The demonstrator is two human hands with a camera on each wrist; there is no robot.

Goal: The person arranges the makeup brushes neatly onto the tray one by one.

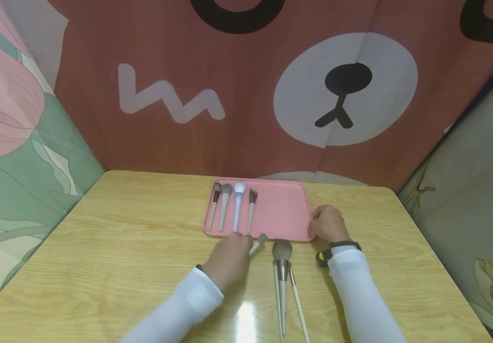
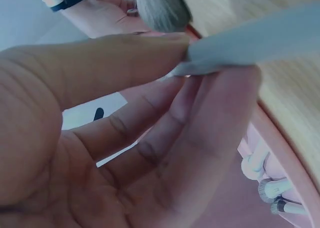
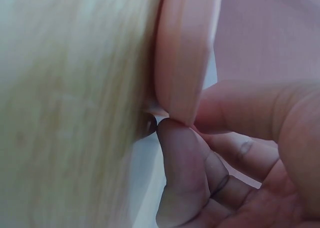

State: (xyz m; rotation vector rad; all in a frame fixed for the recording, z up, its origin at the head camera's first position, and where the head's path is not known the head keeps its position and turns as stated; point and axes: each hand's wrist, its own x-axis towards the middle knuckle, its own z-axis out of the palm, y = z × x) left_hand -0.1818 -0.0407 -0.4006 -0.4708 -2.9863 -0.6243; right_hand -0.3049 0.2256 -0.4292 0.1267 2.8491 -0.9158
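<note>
My left hand point(image 1: 229, 259) pinches a small makeup brush point(image 1: 258, 244), its grey bristles pointing right, just in front of the pink tray point(image 1: 285, 209). In the left wrist view the pale brush handle point(image 2: 250, 42) lies between thumb and fingers. My right hand point(image 1: 329, 224) is at the tray's right end. The right wrist view shows thumb and forefinger pinching the tray's rim point(image 3: 185, 62). Several brushes lie side by side in the tray's left half, among them a white-tipped brush point(image 1: 238, 200) and an angled dark one point(image 1: 252, 205). The right half of the tray is bare pink.
In front of the tray, a large fluffy brush point(image 1: 282, 257) lies on the wooden table point(image 1: 143, 238) between two thin brushes, one with a white handle point(image 1: 298, 305). A brown bear-print curtain point(image 1: 229, 143) hangs behind the table's back edge.
</note>
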